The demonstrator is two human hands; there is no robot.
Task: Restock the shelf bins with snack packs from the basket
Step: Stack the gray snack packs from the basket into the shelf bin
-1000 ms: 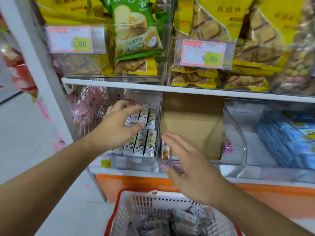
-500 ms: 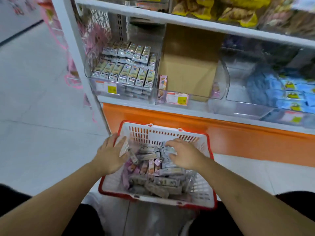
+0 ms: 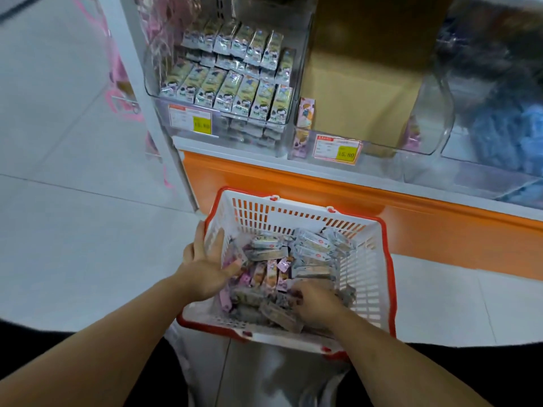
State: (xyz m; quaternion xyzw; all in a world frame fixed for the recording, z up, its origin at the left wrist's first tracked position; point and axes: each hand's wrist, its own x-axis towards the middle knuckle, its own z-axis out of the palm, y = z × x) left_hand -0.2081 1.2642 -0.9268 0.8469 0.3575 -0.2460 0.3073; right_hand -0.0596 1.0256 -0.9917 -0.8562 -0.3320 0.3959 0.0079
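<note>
A white basket with a red rim point(image 3: 364, 277) stands on the floor before the shelf, holding several grey and pink snack packs point(image 3: 273, 268). My left hand point(image 3: 205, 265) lies at the basket's left wall, fingers spread, its thumb among the pink packs. My right hand point(image 3: 314, 304) is down in the pile near the front, fingers curled into the packs; I cannot tell whether it holds one. Above, a clear shelf bin point(image 3: 223, 121) is lined with rows of green-grey packs. The clear bin point(image 3: 379, 142) beside it holds a brown carton and a few pink packs at its left.
An orange base panel point(image 3: 411, 218) runs under the shelf behind the basket. A white upright post point(image 3: 152, 118) stands at the shelf's left end. Pale floor tiles point(image 3: 73, 215) spread to the left. Blue packs point(image 3: 505, 133) fill a bin at the right.
The view dropped from the shelf to the basket. Both hands left the bins and came down into it. Since half a second ago the right hand slid toward the front of the pile.
</note>
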